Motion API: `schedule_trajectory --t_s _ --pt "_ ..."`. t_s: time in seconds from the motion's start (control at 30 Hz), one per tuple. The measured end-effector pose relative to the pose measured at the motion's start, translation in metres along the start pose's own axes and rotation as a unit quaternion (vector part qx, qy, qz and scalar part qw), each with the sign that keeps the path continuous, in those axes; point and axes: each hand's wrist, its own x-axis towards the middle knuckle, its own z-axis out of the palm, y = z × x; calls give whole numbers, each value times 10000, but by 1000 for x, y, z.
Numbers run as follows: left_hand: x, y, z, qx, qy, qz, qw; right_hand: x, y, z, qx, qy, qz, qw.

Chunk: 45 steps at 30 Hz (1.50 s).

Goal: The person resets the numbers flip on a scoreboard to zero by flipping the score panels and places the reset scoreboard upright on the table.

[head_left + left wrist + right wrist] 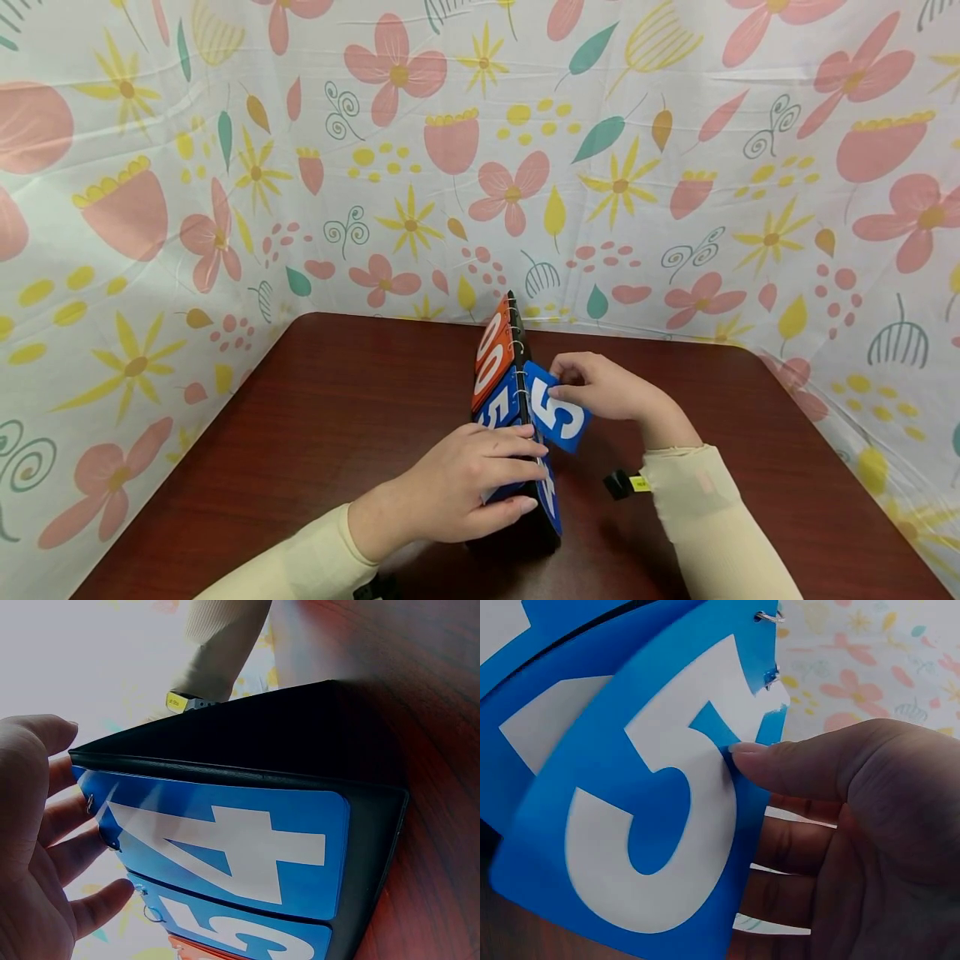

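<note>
A black tent-shaped flip scoreboard (517, 533) stands on the table, with number cards hung on metal rings along its ridge. My right hand (603, 387) pinches a blue card with a white 5 (553, 408) by its edge, and the card tilts away from the board's right face. In the right wrist view the thumb (795, 761) lies on the card's printed side, the fingers behind it. My left hand (465, 479) rests over the near end of the ridge with its fingers extended across. Beneath it, a blue card with a white 4 (225, 840) shows in the left wrist view.
Red cards with white zeros (492, 350) hang at the scoreboard's far end. The dark reddish-brown table (337, 400) meets a flower-printed curtain (465, 167) at the back and sides. A black wrist device (618, 483) with a yellow label sits by the right sleeve.
</note>
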Motion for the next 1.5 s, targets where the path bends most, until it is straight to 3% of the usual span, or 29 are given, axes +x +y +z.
schedule_trajectory --t_s 0.53,1.0,1.13,1.5 --pt "0 -1 1 -2 -47 -40 10000 2 2 2 15 113 159 9998" --pt "-1 -1 0 49 -14 -47 10000 -2 3 -9 -178 80 539 9984" --pt "-1 -1 1 105 11 -5 9999 -6 3 -14 -188 195 441 9987" --pt "0 1 1 -44 -81 -185 9998 -14 -3 -23 658 639 -390 9950"
